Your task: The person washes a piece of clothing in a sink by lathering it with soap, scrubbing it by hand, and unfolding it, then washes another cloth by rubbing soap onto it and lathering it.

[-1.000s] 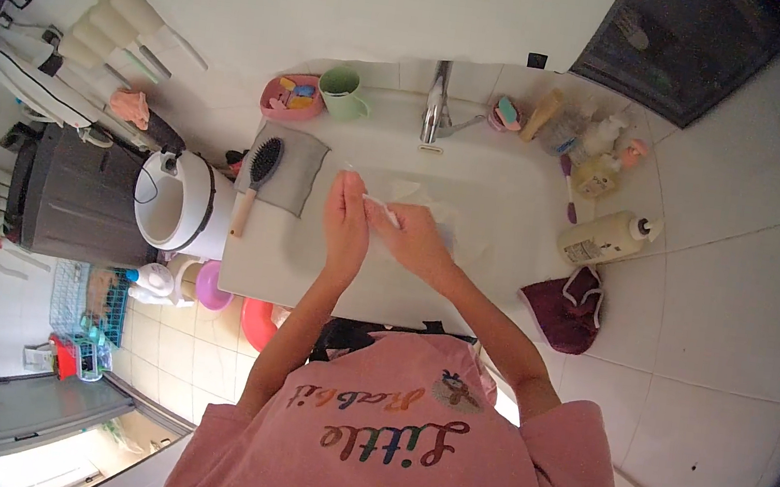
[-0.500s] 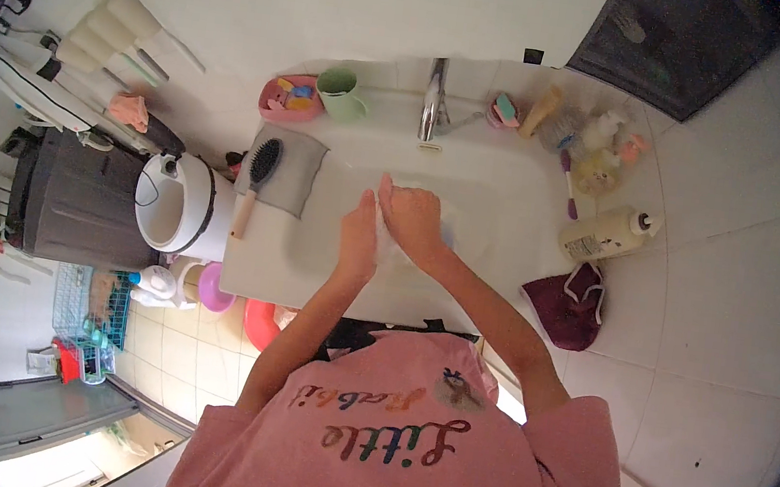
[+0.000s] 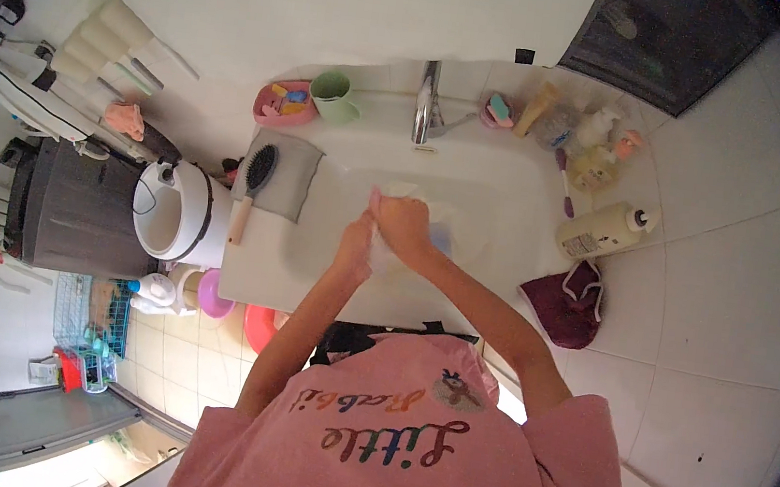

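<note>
Over the white washbasin [image 3: 525, 177], my two hands are pressed together in front of the chrome tap [image 3: 425, 102]. My left hand [image 3: 357, 241] is closed, its fingers against the right. My right hand [image 3: 402, 224] is curled closed over the upper end of the left. A thin whitish, wet-looking bit shows between and beneath them; whether it is cloth or lather I cannot make out. A pale blue patch [image 3: 439, 238] shows in the basin just right of my right hand, blurred.
On the left ledge a hairbrush [image 3: 257, 174] lies on a grey cloth [image 3: 302, 169]. Behind stand a pink dish [image 3: 286, 112] and green cup [image 3: 333, 95]. At right are a pump bottle [image 3: 606, 229], a maroon pouch-like cloth [image 3: 566, 304] and several bottles. A white bucket [image 3: 217, 222] stands left.
My hands have drawn closer together, the right one folding down over the left. The raised fingers or thumbs seen before are now tucked in. The view has shifted slightly.
</note>
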`<state>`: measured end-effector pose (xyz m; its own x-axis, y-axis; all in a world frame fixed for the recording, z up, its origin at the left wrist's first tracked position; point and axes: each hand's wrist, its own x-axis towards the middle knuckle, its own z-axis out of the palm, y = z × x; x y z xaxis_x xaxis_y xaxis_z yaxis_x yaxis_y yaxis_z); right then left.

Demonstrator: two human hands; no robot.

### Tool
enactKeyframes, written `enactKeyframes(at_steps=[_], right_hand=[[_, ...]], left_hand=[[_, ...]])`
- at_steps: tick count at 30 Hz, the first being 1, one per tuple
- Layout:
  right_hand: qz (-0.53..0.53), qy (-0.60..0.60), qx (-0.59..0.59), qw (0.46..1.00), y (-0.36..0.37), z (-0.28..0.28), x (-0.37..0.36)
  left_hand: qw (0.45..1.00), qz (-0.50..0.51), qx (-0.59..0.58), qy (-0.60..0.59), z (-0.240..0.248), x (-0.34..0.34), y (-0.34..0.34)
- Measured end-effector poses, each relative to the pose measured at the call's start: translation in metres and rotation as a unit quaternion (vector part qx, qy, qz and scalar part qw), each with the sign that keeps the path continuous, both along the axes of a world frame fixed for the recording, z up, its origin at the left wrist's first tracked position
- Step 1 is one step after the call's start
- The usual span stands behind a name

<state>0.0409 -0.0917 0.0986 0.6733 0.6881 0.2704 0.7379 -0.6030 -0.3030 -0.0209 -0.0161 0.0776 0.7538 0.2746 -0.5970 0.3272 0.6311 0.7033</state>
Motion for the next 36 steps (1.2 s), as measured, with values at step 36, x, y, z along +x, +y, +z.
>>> enactKeyframes(at_steps=[36], right_hand=[[0.006, -0.005, 0.069, 0.998, -0.002, 0.013, -0.027]], left_hand=[[0.936, -0.018, -0.138, -0.322, 0.005, -0.002, 0.016]])
